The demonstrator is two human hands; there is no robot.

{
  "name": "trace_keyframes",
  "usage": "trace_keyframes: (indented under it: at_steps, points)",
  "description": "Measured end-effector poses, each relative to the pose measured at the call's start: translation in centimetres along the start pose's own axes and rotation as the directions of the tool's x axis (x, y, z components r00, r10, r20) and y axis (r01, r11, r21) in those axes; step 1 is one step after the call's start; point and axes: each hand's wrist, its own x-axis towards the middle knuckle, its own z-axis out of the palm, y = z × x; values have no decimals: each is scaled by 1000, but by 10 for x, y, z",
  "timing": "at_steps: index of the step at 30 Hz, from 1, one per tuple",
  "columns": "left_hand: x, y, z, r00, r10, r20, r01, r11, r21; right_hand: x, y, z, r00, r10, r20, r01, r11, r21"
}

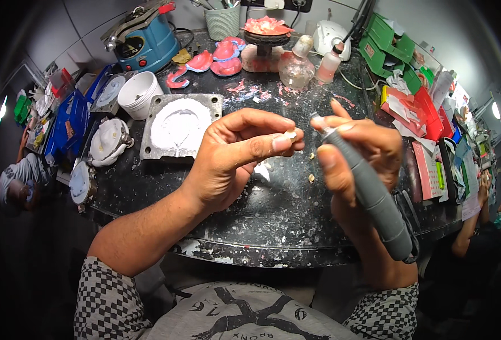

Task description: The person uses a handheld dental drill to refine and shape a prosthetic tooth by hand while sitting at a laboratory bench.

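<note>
Grey handpiece [369,192] in right hand [363,153], tooth [290,135] in left hand [236,158]

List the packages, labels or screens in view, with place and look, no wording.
Red and white boxes: right bench edge, flat cartons stacked slanting.
Pink packet: right edge below them, flat, upright.
Green trays: back right, stacked plastic bins.
Machine label: back left, dark oval on a blue machine.
No screens visible.
Left hand pinches a small pale piece; right hand holds a grey handpiece.
</note>
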Motion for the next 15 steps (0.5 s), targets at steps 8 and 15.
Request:
trace_keyframes:
  at_steps: [8, 15]
  points:
    - [-2, -6, -1, 986, -160, -54, 152, 979, -136, 0, 6, 10, 988, -113, 101, 124, 987, -101]
    - [-2, -12, -3, 996, -71, 55, 79, 984, -159, -4, 1, 10, 989, -92, 114, 110, 980, -167]
